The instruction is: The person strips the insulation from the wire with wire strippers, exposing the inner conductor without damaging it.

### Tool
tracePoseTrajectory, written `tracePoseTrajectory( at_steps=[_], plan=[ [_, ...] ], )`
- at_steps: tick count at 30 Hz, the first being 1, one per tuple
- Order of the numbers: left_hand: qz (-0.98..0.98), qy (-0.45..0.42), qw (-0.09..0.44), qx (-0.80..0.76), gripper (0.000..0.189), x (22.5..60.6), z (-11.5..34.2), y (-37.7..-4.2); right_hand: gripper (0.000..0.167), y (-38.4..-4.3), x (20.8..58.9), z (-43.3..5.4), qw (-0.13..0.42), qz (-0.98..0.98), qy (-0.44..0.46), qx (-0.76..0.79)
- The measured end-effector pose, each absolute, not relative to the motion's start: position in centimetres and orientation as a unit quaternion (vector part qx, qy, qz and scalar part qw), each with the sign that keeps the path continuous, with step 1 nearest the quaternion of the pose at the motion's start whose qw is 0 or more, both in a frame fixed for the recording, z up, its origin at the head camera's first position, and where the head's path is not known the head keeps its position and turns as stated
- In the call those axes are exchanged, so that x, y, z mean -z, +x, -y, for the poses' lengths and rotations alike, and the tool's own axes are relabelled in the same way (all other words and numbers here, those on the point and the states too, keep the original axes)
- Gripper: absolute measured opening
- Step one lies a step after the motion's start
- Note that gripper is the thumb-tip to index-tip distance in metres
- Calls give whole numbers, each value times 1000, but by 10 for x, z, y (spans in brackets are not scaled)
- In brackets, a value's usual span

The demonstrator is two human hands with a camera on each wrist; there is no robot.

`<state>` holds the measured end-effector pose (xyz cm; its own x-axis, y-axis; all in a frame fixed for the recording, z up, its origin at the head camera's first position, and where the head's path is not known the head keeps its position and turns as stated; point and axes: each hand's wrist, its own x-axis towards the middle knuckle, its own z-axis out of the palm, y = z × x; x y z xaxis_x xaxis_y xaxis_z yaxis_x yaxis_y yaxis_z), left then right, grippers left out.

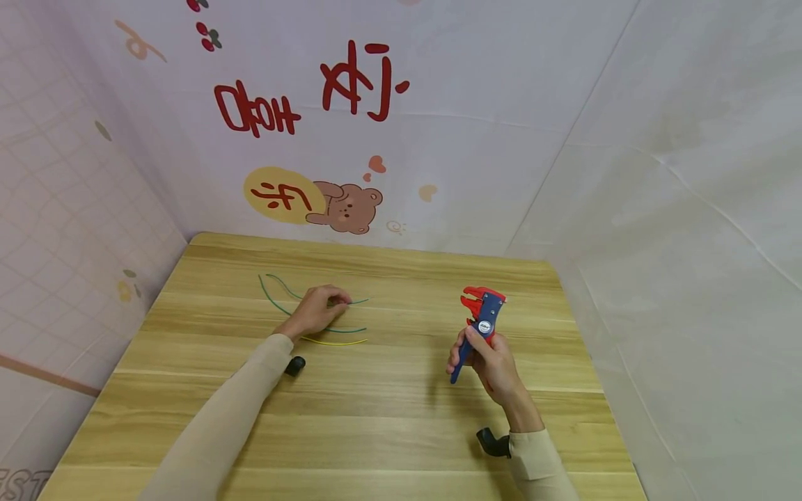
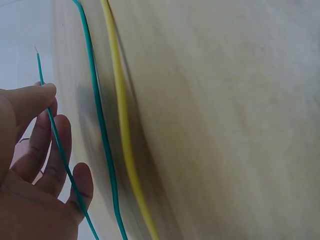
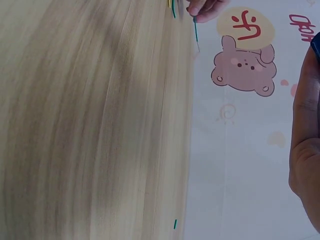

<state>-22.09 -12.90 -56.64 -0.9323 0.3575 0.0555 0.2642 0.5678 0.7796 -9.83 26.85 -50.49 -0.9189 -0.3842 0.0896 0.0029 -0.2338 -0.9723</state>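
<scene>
On the left side of the table, my left hand (image 1: 317, 308) pinches a thin green wire (image 2: 60, 147) between thumb and index finger. The wire's tip, bare of insulation, sticks out past the fingers. Below that hand lie a second green wire (image 2: 102, 125) and a yellow wire (image 2: 121, 100), both partly hidden by the forearm in the head view. My right hand (image 1: 499, 367) grips a wire stripper (image 1: 489, 308) with blue handles and red jaws, thumb along its side. The stripper's head points away, apart from the wires. Only its edge enters the right wrist view.
A short green piece (image 3: 175, 224), like cut insulation, lies near the table's far edge. The wooden table (image 1: 376, 417) meets a printed cloth wall (image 1: 464, 139) behind and another on the right. Black curved pieces (image 1: 493, 442) sit at both wrists.
</scene>
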Motion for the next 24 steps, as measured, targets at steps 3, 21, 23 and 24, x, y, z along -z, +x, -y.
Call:
tracePoseTrajectory(
  at_steps=[3,21,23,24],
  plan=[
    [-887,172,56,-424,15,567,129,-222,34,-98,505,-268,127,-606,-156,770],
    [-893,217,16,-393,12,654,145,-266,33,-97,505,-269,134,-608,-164,765],
    [-898,218,10,-383,14,657,144,-268,33,-97,506,-269,133,-609,-163,765],
    [-899,217,9,-381,15,656,144,-268,33,-98,506,-270,133,-609,-163,764]
  ],
)
